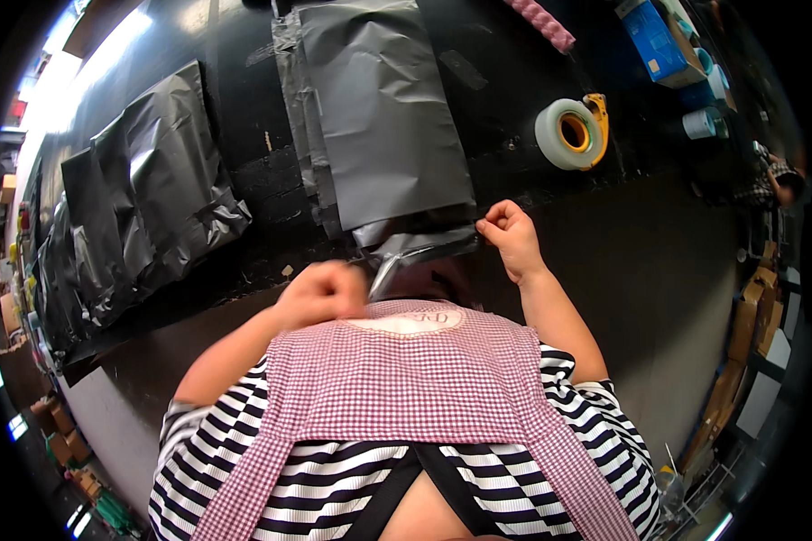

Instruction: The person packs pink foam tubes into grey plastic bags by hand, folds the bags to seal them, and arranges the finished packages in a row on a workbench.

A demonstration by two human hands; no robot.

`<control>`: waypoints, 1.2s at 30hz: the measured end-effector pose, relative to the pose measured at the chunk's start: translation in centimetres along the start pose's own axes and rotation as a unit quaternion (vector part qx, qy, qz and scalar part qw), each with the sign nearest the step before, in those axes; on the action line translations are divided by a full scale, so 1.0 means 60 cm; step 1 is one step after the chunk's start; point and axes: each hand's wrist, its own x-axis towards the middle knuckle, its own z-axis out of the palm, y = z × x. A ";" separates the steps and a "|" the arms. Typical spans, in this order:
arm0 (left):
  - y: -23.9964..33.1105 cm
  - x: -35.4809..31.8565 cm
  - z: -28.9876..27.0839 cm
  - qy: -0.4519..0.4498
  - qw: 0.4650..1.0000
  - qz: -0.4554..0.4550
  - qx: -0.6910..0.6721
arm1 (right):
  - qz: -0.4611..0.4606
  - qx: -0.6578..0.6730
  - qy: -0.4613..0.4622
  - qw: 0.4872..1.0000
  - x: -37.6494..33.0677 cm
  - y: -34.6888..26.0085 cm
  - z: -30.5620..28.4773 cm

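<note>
Both bare forearms rise from the lower edge, out of striped short sleeves. The left forearm runs toward one o'clock, ending in the left hand [323, 294], just left of centre. That hand is blurred, curled into a loose fist, knuckles up, fingers tucked toward three o'clock. The right forearm climbs toward eleven o'clock, wrist slightly bent. The right hand [511, 233] sits at about one o'clock from centre, fingers folded in, thumb and forefinger pinched together at its ten o'clock edge.
</note>
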 end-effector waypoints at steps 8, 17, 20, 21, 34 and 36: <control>-0.097 -0.493 -0.095 0.072 0.499 -0.642 0.578 | -0.024 -0.014 -0.063 0.998 -0.006 -0.007 -0.022; -0.030 -0.072 -0.059 0.249 0.545 0.188 0.778 | -0.424 -0.461 -0.070 0.776 0.064 -0.051 -0.029; -0.028 0.035 -0.047 0.254 0.571 0.213 0.751 | -0.525 -0.465 -0.069 0.709 0.084 -0.060 -0.013; -0.032 0.051 -0.050 0.255 0.572 0.216 0.749 | -0.544 -0.452 -0.065 0.704 0.093 -0.055 -0.008; -0.034 0.096 -0.039 0.136 0.548 0.247 0.787 | -0.545 -0.430 -0.122 0.710 0.085 -0.070 -0.010; -0.030 0.095 -0.040 0.126 0.558 0.252 0.780 | -0.508 -0.437 -0.167 0.723 0.081 -0.066 -0.014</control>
